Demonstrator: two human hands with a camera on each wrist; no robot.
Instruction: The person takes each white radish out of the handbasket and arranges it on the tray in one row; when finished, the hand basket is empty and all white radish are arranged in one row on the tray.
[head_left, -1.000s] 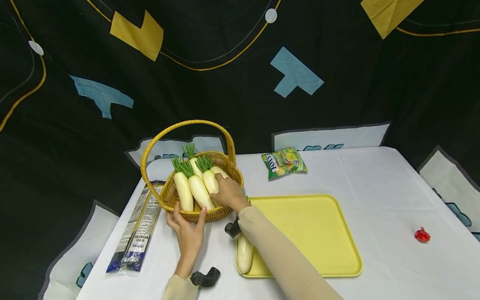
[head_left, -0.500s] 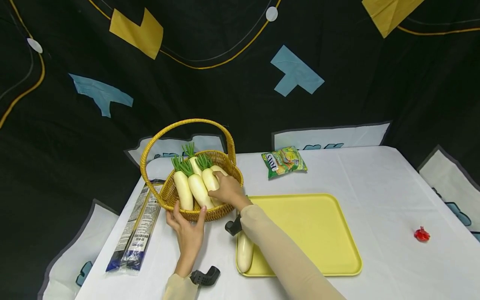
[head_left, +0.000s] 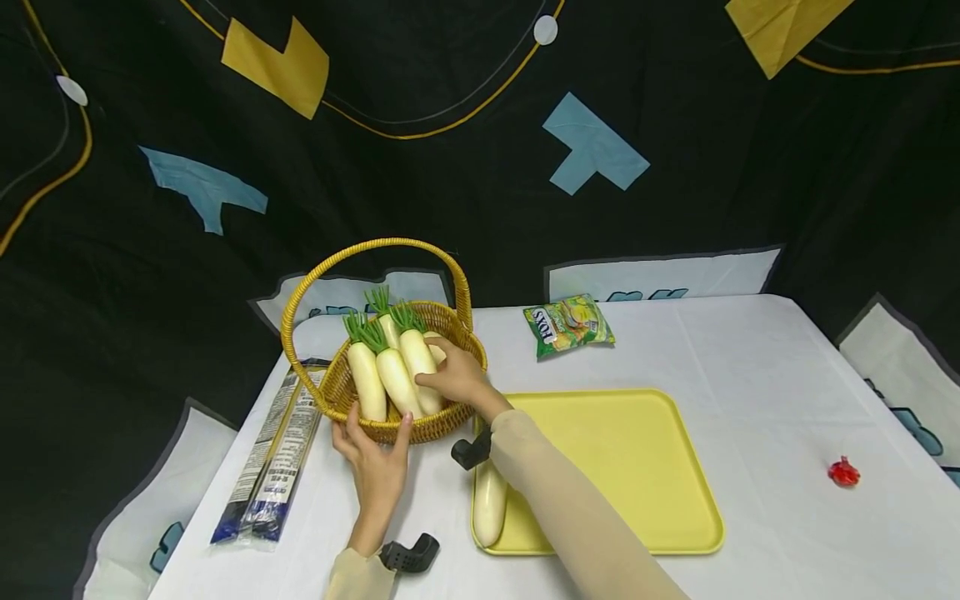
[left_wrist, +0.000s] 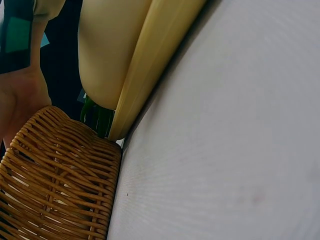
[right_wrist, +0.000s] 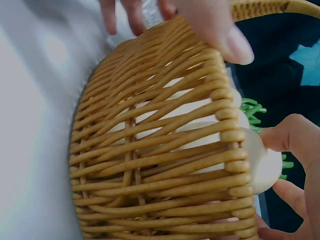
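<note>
A yellow wicker basket (head_left: 431, 429) with a tall arched handle stands at the table's left, holding several white radishes (head_left: 366, 383) with green leaf tops. My left hand (head_left: 378, 471) rests against the front of the basket, thumb and fingers spread at the rim. Over the basket's right side, my right hand (head_left: 457, 375) pinches a white radish (right_wrist: 263, 162) between thumb and fingers, its rounded lower end just above the rim in the right wrist view. Another white radish (head_left: 489, 508) lies along the left edge of the yellow tray (head_left: 615, 467), partly hidden by the right forearm.
Two long printed packets (head_left: 273, 467) lie left of the basket. A green snack bag (head_left: 568, 323) sits behind the tray, and a small red wrapped item (head_left: 844, 472) lies far right. A black decorated curtain (head_left: 480, 192) hangs behind the white table (head_left: 780, 375).
My right hand has shifted slightly, and a radish beside its fingers has moved a little up and left in the basket. The left hand has stayed at the front rim.
</note>
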